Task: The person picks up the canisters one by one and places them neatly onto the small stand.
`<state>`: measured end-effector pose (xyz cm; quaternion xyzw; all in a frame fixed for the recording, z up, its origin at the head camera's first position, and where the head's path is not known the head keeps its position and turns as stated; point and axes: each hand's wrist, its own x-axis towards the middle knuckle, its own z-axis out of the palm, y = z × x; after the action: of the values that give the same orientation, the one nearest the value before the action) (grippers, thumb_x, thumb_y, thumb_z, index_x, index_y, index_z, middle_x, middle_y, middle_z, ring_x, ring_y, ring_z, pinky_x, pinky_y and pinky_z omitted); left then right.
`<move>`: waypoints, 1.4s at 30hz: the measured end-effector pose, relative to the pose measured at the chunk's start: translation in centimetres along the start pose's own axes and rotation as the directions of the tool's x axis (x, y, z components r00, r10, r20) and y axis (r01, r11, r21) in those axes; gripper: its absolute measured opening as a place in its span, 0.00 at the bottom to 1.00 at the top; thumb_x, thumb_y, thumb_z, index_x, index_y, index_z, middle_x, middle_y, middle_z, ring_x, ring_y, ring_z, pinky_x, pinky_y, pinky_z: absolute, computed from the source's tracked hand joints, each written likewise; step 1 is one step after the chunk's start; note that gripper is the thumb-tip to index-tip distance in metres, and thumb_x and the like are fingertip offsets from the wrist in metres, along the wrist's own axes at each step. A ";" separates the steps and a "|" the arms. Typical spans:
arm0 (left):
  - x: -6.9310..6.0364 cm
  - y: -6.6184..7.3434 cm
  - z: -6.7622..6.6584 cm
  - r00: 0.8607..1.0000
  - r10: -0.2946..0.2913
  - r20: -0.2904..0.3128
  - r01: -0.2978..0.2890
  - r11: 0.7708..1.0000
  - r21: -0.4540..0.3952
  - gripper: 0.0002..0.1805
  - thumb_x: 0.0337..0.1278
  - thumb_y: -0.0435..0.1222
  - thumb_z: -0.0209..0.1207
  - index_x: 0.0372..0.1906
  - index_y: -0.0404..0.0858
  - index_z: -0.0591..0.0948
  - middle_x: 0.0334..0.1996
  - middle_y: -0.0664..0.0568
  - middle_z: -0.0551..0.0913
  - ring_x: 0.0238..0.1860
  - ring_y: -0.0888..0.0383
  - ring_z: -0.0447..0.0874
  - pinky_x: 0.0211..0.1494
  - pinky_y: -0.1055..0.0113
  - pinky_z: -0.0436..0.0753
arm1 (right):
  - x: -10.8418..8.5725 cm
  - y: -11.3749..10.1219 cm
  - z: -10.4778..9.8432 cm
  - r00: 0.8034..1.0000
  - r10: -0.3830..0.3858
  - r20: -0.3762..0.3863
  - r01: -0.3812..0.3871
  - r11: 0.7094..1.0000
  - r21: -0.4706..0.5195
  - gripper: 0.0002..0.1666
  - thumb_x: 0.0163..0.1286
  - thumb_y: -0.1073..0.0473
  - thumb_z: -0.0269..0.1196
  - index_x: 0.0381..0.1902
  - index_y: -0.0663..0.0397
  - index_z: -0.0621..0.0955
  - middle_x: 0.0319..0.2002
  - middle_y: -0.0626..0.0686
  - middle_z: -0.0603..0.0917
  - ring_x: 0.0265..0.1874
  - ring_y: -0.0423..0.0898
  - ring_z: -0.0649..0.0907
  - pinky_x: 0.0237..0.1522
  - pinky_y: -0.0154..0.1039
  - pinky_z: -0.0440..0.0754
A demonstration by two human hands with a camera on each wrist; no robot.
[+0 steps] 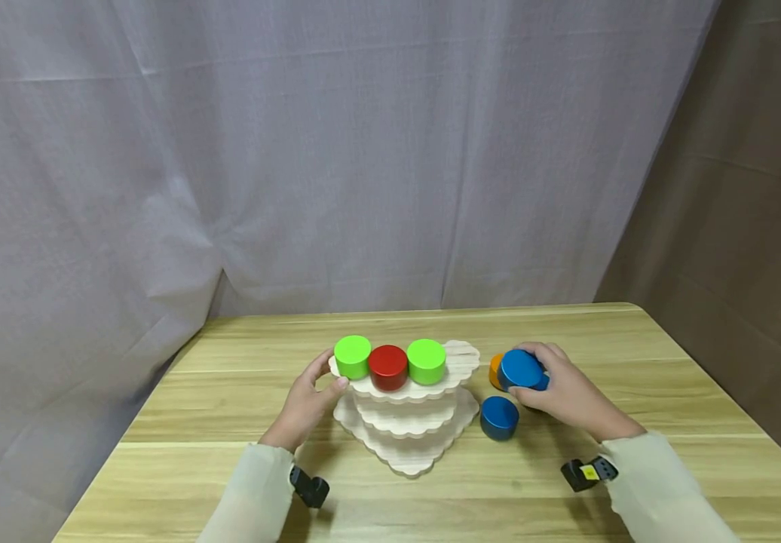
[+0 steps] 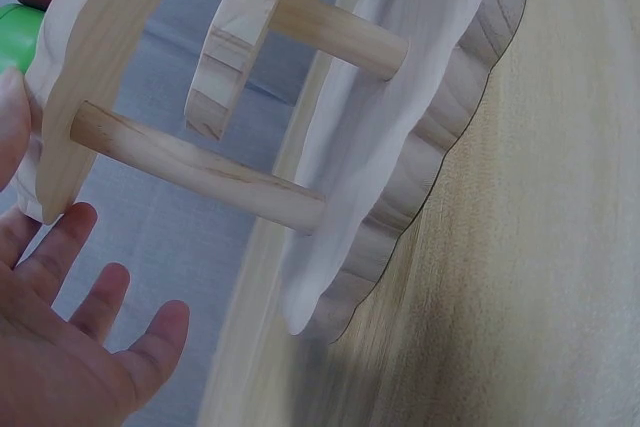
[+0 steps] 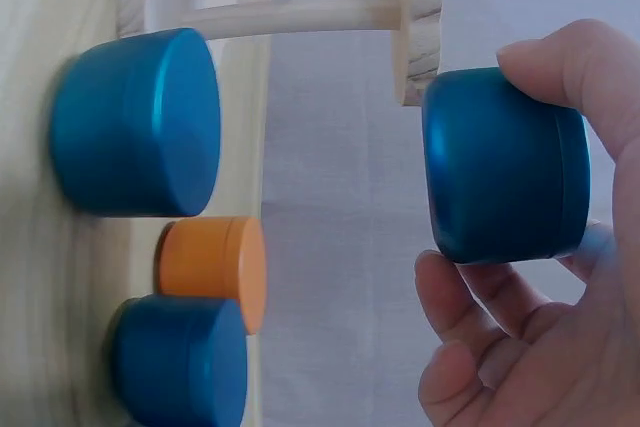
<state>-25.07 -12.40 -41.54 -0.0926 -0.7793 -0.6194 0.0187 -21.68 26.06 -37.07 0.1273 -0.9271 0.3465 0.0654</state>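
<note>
My right hand (image 1: 570,396) pinches a round blue tin (image 3: 505,167) between thumb and fingers, lifted above the tabletop. Beneath it, partly hidden in the head view, are an orange tin (image 3: 210,262) and a second blue tin (image 3: 185,362). A further blue tin (image 1: 499,420) stands nearer the front, beside a tiered wooden stand (image 1: 407,452) with scalloped edges. With thumb above and fingers at the underside, my left hand (image 1: 304,407) holds the left edge of its top tier. On that tier sit a green tin (image 1: 353,357), a red tin (image 1: 388,368) and another green tin (image 1: 427,362).
Wooden dowels (image 2: 200,167) join the stand's tiers. The stand rests on a light wood-grain table (image 1: 200,407). Grey cloth (image 1: 336,166) hangs behind the table, and a browner curtain (image 1: 736,226) hangs along the right side.
</note>
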 end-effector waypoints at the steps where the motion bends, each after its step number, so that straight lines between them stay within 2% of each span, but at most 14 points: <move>1: 0.0 0.0 0.0 1.000 -0.001 0.001 0.001 1.000 0.001 0.35 0.62 0.35 0.60 0.73 0.39 0.62 0.63 0.34 0.69 0.68 0.40 0.60 0.68 0.37 0.58 | 0.2 -0.1 0.0 1.000 -0.007 0.000 0.007 1.000 -0.003 0.41 0.61 0.49 0.69 0.65 0.62 0.66 0.59 0.65 0.68 0.53 0.65 0.74 0.50 0.63 0.77; 4: 0.0 0.0 0.0 1.000 -0.002 0.003 0.002 1.000 0.000 0.35 0.62 0.35 0.60 0.73 0.40 0.62 0.64 0.35 0.69 0.68 0.39 0.60 0.68 0.36 0.56 | 0.9 -0.2 0.0 1.000 -0.023 0.001 0.023 1.000 -0.013 0.41 0.60 0.49 0.69 0.65 0.63 0.67 0.58 0.66 0.68 0.53 0.64 0.74 0.50 0.62 0.77; 11: 0.1 -0.2 -0.1 1.000 0.006 0.002 -0.006 1.000 0.004 0.36 0.62 0.36 0.61 0.73 0.39 0.62 0.63 0.34 0.69 0.68 0.40 0.60 0.68 0.37 0.58 | 2.1 -1.2 0.2 0.999 -0.027 0.030 0.027 1.000 0.017 0.42 0.60 0.49 0.69 0.66 0.62 0.66 0.59 0.65 0.67 0.54 0.63 0.74 0.51 0.61 0.77; 21: 0.1 -0.2 0.0 1.000 0.005 -0.005 -0.005 1.000 -0.005 0.35 0.62 0.36 0.61 0.72 0.40 0.63 0.63 0.34 0.69 0.67 0.40 0.62 0.67 0.40 0.62 | 3.6 -2.6 1.1 0.994 -0.103 0.034 0.103 0.995 -0.003 0.40 0.61 0.51 0.68 0.64 0.65 0.67 0.61 0.67 0.67 0.56 0.64 0.74 0.54 0.62 0.75; 30: 0.2 -0.6 0.0 1.000 0.004 -0.004 -0.004 1.000 0.001 0.36 0.61 0.37 0.61 0.73 0.41 0.62 0.63 0.36 0.70 0.67 0.40 0.62 0.66 0.40 0.63 | 4.9 -3.4 1.9 0.993 -0.099 0.065 0.099 0.995 0.013 0.40 0.60 0.52 0.68 0.64 0.64 0.67 0.61 0.66 0.68 0.55 0.62 0.74 0.53 0.60 0.76; 42: 0.0 -0.7 0.2 1.000 0.002 -0.006 -0.002 1.000 0.011 0.35 0.61 0.36 0.61 0.72 0.41 0.63 0.62 0.35 0.70 0.65 0.39 0.64 0.63 0.43 0.69 | 6.2 -4.2 2.4 0.986 -0.088 0.143 0.082 0.995 0.047 0.37 0.59 0.53 0.67 0.63 0.63 0.69 0.61 0.66 0.70 0.55 0.61 0.73 0.55 0.59 0.76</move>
<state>-25.22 -12.39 -42.26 -0.0913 -0.7825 -0.6156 0.0223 -26.52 20.22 -34.90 0.1931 -0.9157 0.3523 0.0101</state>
